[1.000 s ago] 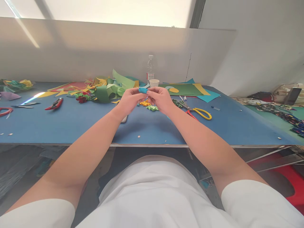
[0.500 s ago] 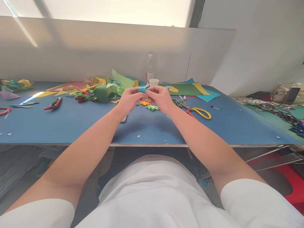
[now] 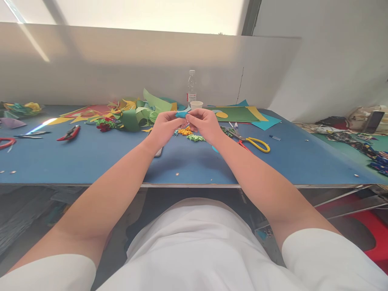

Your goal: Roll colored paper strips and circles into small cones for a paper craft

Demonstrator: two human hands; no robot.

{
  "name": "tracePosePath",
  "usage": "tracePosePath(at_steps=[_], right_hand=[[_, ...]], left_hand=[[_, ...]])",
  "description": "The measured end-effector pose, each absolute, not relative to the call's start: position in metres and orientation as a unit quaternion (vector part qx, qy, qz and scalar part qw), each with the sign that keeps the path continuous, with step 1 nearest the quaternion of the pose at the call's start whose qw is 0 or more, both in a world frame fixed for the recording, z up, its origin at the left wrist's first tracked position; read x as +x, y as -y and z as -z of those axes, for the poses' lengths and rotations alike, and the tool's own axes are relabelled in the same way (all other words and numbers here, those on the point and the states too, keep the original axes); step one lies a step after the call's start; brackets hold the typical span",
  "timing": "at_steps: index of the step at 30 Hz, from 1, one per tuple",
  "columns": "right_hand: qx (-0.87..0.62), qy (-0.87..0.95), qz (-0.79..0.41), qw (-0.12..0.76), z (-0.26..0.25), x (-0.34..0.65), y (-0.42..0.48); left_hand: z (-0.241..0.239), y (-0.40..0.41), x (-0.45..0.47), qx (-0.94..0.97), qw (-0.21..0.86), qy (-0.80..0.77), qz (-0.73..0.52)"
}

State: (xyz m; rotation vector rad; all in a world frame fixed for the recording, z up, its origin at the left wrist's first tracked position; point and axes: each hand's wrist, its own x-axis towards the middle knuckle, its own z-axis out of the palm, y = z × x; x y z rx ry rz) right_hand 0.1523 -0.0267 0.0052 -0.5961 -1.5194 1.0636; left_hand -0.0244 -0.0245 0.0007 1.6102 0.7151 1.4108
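A small piece of blue paper (image 3: 182,114) is pinched between my two hands, raised above the table. My left hand (image 3: 165,127) grips its left end, fingers closed. At its right end the thumb and fingers of my right hand (image 3: 204,125) press together on it. How the piece is folded or curled is too small to tell. Below and behind the hands lie an orange paper shape (image 3: 185,131) and a light green frilled one (image 3: 195,138). A flat grey-edged object (image 3: 159,152) is mostly hidden under my left wrist.
Yellow-handled scissors (image 3: 257,144) lie right of my right hand, red-handled pliers (image 3: 69,133) to the left. Green and yellow paper scraps (image 3: 133,119) heap at the back. A plastic bottle (image 3: 191,87) and a paper cup (image 3: 196,104) stand behind the hands; coloured sheets (image 3: 239,113) lie back right.
Both hands keep their hold on the blue paper in nearly the same place. Only a very slight shift of the view shows.
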Motion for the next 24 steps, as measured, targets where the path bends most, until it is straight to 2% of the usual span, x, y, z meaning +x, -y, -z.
tracePosePath(at_steps=[24], right_hand=[[-0.257, 0.635, -0.461, 0.564, -0.0059, 0.1505, 0.0275]], left_hand=[[0.0011, 0.0216, -0.0246, 0.657, 0.411, -0.277, -0.568]])
